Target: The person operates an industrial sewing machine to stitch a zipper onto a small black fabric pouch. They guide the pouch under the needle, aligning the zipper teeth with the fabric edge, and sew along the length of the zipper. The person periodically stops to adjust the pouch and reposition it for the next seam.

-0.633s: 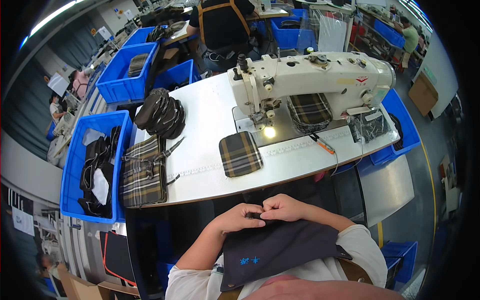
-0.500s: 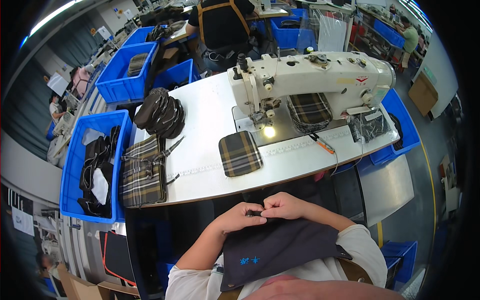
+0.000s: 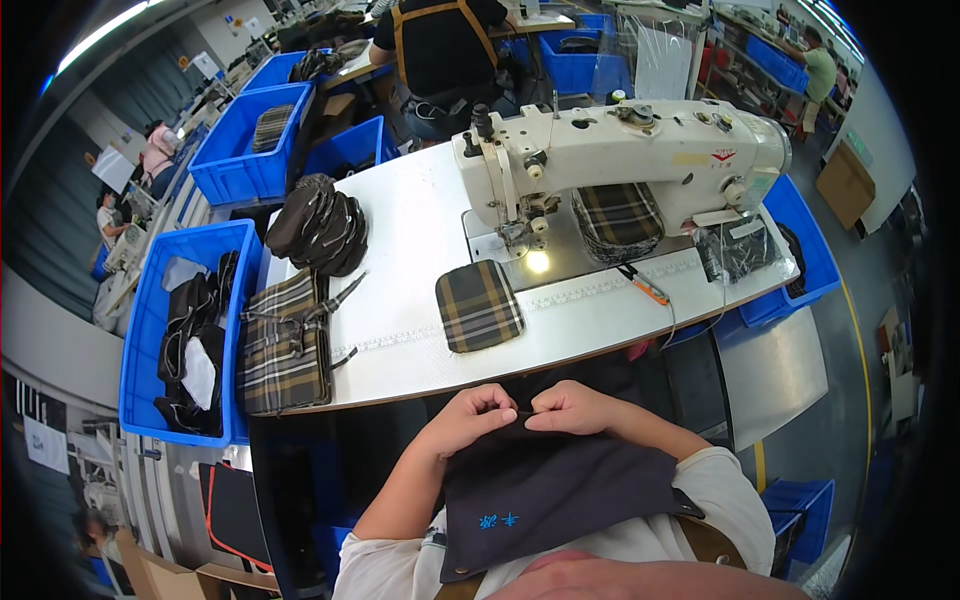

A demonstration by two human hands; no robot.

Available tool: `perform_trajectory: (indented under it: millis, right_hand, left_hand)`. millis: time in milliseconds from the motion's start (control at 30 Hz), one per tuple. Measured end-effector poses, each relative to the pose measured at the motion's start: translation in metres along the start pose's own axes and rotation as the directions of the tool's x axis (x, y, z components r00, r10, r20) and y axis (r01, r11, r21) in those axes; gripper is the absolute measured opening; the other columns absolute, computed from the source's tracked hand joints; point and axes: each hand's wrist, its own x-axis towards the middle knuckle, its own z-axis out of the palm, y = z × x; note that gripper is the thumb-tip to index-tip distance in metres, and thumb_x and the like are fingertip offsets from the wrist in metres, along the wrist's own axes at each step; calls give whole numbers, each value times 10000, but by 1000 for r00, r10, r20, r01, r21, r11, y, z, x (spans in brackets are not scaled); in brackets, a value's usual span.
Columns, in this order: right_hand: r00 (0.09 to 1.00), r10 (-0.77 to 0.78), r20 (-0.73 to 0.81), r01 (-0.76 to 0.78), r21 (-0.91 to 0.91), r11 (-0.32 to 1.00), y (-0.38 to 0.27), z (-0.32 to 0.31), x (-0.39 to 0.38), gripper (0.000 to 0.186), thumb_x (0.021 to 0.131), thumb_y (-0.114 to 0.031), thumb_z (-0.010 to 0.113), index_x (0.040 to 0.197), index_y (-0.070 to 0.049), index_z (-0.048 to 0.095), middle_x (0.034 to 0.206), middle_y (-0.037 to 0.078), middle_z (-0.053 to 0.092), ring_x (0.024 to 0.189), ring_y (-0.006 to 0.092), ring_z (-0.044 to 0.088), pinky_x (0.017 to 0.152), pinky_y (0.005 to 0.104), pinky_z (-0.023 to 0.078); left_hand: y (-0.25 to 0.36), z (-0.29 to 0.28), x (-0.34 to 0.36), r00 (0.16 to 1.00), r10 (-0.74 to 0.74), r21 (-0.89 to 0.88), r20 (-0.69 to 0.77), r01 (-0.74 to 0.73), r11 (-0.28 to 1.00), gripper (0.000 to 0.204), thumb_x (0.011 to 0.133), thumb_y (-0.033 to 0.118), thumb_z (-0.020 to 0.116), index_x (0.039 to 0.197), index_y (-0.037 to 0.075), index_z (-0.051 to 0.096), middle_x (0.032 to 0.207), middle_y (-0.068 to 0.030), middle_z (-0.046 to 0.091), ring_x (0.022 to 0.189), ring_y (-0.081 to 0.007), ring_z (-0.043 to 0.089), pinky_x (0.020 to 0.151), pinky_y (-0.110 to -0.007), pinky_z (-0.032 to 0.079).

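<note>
"Two bare hands at the near side: how are they set?"
"The left hand [image 3: 478, 418] and right hand [image 3: 572, 408] curl just apart at the far edge of a matte dark apron [image 3: 560, 480], thumbs drawn in toward forefingers; whether they pinch anything, I cannot tell."
"Beyond them?"
"A smooth white table [image 3: 400, 300]. Left, a plaid cloth stack [image 3: 285, 370] with thin straps, beside a blue plastic bin [image 3: 148, 340]. Mid-table, a flat plaid pad [image 3: 479, 307], squarish, round-cornered."
"Farther?"
"Left, a floppy dark heap [image 3: 318, 230]; right, a glossy cream sewing machine [image 3: 620, 150]."
</note>
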Motion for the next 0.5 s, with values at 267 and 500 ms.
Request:
perform_trajectory:
  millis: [267,500]
  right_hand:
    - [982,50,-180,-12,207,978,12,4,2,452,1062,-256,699,693,-89,499,665,-99,432,653,15,355,565,266,325]
    - [976,-133,-173,113,-121,986,2,-12,18,311,1068,-266,661,871,-26,666,754,33,615,716,129,577,679,323,474]
  left_hand:
    - [-4,-6,-8,992,33,-162,-125,-53,985,166,1054,213,675,1105,56,687,1107,-30,721,1002,-105,643,948,-292,508]
    - [12,-27,0,968,109,-105,-226,-135,985,103,1064,142,665,1100,48,689,1001,27,692,913,-55,609,855,-242,505]
